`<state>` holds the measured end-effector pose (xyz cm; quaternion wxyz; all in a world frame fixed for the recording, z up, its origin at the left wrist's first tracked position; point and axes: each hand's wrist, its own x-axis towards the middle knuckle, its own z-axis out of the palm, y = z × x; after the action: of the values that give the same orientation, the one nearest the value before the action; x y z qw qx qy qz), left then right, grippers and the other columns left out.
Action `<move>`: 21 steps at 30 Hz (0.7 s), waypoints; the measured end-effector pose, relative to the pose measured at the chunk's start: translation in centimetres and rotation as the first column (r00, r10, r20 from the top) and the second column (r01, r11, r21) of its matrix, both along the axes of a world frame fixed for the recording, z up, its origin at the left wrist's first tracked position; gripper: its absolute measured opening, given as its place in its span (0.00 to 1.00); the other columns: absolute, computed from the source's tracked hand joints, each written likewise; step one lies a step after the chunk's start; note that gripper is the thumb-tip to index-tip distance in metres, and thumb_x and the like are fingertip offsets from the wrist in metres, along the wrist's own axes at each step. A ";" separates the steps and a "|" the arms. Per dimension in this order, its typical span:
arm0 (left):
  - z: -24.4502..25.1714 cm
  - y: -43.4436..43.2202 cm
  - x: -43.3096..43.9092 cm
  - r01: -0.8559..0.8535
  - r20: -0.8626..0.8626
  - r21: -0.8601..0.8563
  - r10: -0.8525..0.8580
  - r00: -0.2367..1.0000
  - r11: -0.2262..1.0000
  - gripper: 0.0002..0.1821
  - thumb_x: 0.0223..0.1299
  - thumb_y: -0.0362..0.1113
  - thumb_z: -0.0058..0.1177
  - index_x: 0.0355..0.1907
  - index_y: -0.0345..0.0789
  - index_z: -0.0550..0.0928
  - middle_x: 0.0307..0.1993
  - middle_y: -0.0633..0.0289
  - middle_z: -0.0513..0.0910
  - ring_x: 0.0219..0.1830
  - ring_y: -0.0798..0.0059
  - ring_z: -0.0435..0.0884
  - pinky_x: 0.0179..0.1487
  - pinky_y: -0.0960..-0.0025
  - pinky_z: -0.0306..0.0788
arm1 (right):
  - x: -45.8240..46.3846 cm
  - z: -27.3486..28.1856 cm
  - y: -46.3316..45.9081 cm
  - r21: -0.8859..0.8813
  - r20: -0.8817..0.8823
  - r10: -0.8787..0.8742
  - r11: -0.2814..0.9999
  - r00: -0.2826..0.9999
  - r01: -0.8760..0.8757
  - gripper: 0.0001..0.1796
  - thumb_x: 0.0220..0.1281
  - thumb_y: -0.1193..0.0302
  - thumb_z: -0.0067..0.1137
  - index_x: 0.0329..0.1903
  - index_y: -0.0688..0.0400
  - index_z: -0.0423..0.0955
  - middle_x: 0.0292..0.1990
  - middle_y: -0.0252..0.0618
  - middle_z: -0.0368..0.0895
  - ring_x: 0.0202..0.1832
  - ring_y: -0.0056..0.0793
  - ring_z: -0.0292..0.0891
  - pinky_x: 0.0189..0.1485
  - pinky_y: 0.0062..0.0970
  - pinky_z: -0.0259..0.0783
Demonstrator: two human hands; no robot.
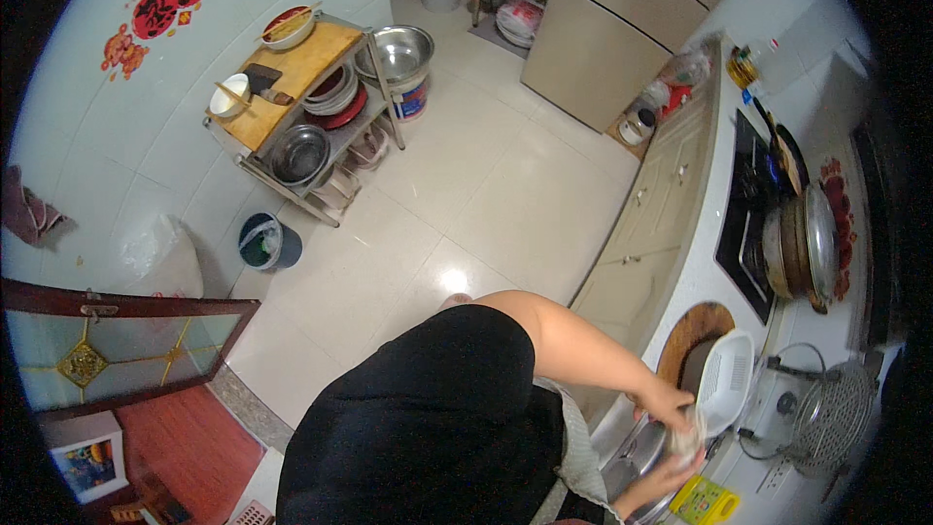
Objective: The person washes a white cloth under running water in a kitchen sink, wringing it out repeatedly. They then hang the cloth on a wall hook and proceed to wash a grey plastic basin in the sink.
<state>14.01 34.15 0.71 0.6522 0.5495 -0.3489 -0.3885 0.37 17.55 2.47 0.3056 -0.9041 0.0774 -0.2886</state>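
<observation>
Over a stainless steel sink (633,456) at the lower right, my left hand (665,402) reaches in from above and grips a pale rounded item (685,445). My right hand (660,485) holds the same item from below. Motion blurs it, so its exact kind cannot be told. A white plastic basket (727,383) stands tilted right beside my left hand, on or against a round wooden board (696,328). Close to my right hand lies a yellow-green package (703,502). The sink's inside is partly hidden by my hands and clothing.
Along the counter (681,292) is a black cooktop (743,219), with stacked pots and lids (802,248) beyond it. A metal rack with a wooden top (313,58) holds bowls. Near it stand a dark bucket (268,242) and a large steel basin (401,51). A refrigerator (605,36) stands at the back.
</observation>
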 end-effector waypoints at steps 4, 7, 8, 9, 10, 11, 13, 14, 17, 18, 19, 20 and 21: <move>-0.9 7.7 5.3 -0.489 -0.419 -0.270 0.356 0.835 0.830 0.28 0.64 0.43 0.52 0.62 0.38 0.62 0.48 0.60 0.74 0.47 0.75 0.75 0.49 0.69 0.73 | 9.6 2.5 13.1 0.341 0.099 0.602 0.727 0.792 -0.596 0.30 0.73 0.57 0.39 0.68 0.63 0.56 0.66 0.48 0.62 0.67 0.41 0.58 0.69 0.38 0.51; 0.8 15.2 7.9 -0.573 -0.371 -0.403 0.446 0.815 0.713 0.29 0.67 0.38 0.50 0.67 0.39 0.57 0.53 0.61 0.72 0.51 0.77 0.72 0.52 0.72 0.71 | 14.5 2.4 17.9 0.634 0.097 0.484 0.643 0.870 -0.429 0.28 0.70 0.64 0.47 0.68 0.61 0.57 0.64 0.44 0.64 0.65 0.34 0.61 0.64 0.31 0.58; 1.5 17.6 8.1 -0.584 -0.352 -0.438 0.467 0.811 0.684 0.30 0.67 0.38 0.50 0.68 0.38 0.57 0.54 0.61 0.72 0.53 0.77 0.72 0.53 0.72 0.70 | 16.1 2.4 19.1 0.682 0.012 0.515 0.623 0.857 -0.384 0.27 0.70 0.65 0.48 0.66 0.61 0.58 0.62 0.42 0.66 0.61 0.31 0.64 0.61 0.29 0.61; 1.1 19.7 8.6 -0.615 -0.289 -0.453 0.546 0.786 0.645 0.30 0.67 0.38 0.49 0.68 0.38 0.57 0.55 0.61 0.71 0.54 0.77 0.71 0.54 0.72 0.70 | 17.5 2.8 20.8 0.724 -0.067 0.548 0.602 0.834 -0.337 0.26 0.69 0.66 0.49 0.65 0.62 0.60 0.60 0.41 0.68 0.58 0.29 0.67 0.58 0.27 0.64; 0.0 21.6 9.3 -0.640 -0.225 -0.472 0.620 0.752 0.606 0.29 0.68 0.39 0.48 0.69 0.38 0.58 0.56 0.61 0.71 0.55 0.77 0.71 0.56 0.72 0.69 | 19.1 3.2 22.7 0.712 -0.100 0.679 0.559 0.727 -0.425 0.21 0.67 0.71 0.52 0.60 0.64 0.65 0.51 0.37 0.73 0.49 0.23 0.70 0.50 0.23 0.67; -0.4 22.9 9.9 -0.649 -0.167 -0.497 0.670 0.723 0.576 0.29 0.68 0.39 0.48 0.69 0.38 0.58 0.57 0.60 0.70 0.56 0.76 0.70 0.57 0.72 0.68 | 20.9 2.3 23.7 0.689 -0.054 0.751 0.505 0.658 -0.520 0.16 0.64 0.75 0.54 0.54 0.65 0.69 0.44 0.35 0.76 0.42 0.20 0.70 0.45 0.20 0.68; 2.9 27.8 8.0 -0.744 -0.398 -0.372 0.629 0.668 0.555 0.27 0.68 0.32 0.42 0.70 0.38 0.59 0.58 0.60 0.71 0.57 0.75 0.71 0.60 0.71 0.67 | 24.1 1.7 25.5 0.602 -0.022 0.781 0.509 0.624 -0.615 0.11 0.63 0.77 0.55 0.47 0.65 0.73 0.38 0.34 0.77 0.40 0.20 0.72 0.44 0.20 0.68; 1.6 29.8 8.7 -0.776 -0.340 -0.395 0.706 0.621 0.492 0.26 0.69 0.33 0.40 0.69 0.38 0.60 0.58 0.60 0.71 0.58 0.75 0.71 0.62 0.70 0.66 | 25.3 2.6 27.8 0.622 -0.067 0.778 0.522 0.624 -0.584 0.09 0.63 0.76 0.56 0.44 0.66 0.75 0.37 0.33 0.78 0.39 0.21 0.72 0.44 0.20 0.69; 2.2 34.8 8.4 -0.893 -0.378 -0.287 0.815 0.439 0.347 0.23 0.71 0.34 0.35 0.68 0.37 0.61 0.59 0.58 0.72 0.58 0.74 0.72 0.61 0.71 0.67 | 28.7 3.8 31.8 0.705 -0.009 0.779 0.449 0.626 -0.549 0.10 0.62 0.73 0.55 0.44 0.64 0.78 0.33 0.26 0.77 0.30 0.11 0.64 0.31 0.13 0.57; 2.1 36.4 8.6 -0.917 -0.367 -0.288 0.853 0.372 0.276 0.22 0.72 0.35 0.34 0.66 0.35 0.64 0.57 0.58 0.74 0.56 0.74 0.74 0.59 0.72 0.68 | 29.9 4.3 32.9 0.759 0.009 0.810 0.376 0.586 -0.531 0.10 0.62 0.73 0.56 0.43 0.64 0.78 0.31 0.26 0.77 0.28 0.10 0.62 0.28 0.13 0.54; 3.1 37.4 8.2 -0.935 -0.385 -0.219 0.856 0.345 0.278 0.22 0.72 0.36 0.34 0.66 0.34 0.64 0.57 0.56 0.74 0.56 0.73 0.74 0.59 0.70 0.68 | 31.0 4.3 33.8 0.771 0.002 0.828 0.356 0.561 -0.529 0.10 0.62 0.73 0.56 0.43 0.64 0.78 0.30 0.26 0.77 0.28 0.10 0.62 0.27 0.13 0.55; 4.3 38.0 8.2 -0.947 -0.402 -0.152 0.857 0.322 0.284 0.22 0.73 0.38 0.33 0.65 0.33 0.65 0.57 0.55 0.74 0.57 0.73 0.74 0.60 0.69 0.68 | 31.9 4.4 34.4 0.778 0.006 0.830 0.346 0.557 -0.524 0.09 0.62 0.72 0.56 0.43 0.64 0.78 0.30 0.26 0.77 0.27 0.10 0.62 0.27 0.13 0.55; 4.6 38.7 8.3 -0.954 -0.394 -0.149 0.870 0.297 0.259 0.22 0.73 0.38 0.33 0.64 0.33 0.66 0.56 0.55 0.75 0.56 0.73 0.75 0.59 0.69 0.69 | 32.7 4.2 35.4 0.792 0.016 0.844 0.317 0.536 -0.522 0.09 0.62 0.72 0.56 0.42 0.64 0.78 0.30 0.26 0.77 0.27 0.10 0.62 0.27 0.13 0.55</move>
<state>22.31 72.87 5.34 0.8781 0.4701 0.0511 0.0735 33.11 52.93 6.71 0.7021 -0.6835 -0.1571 0.1229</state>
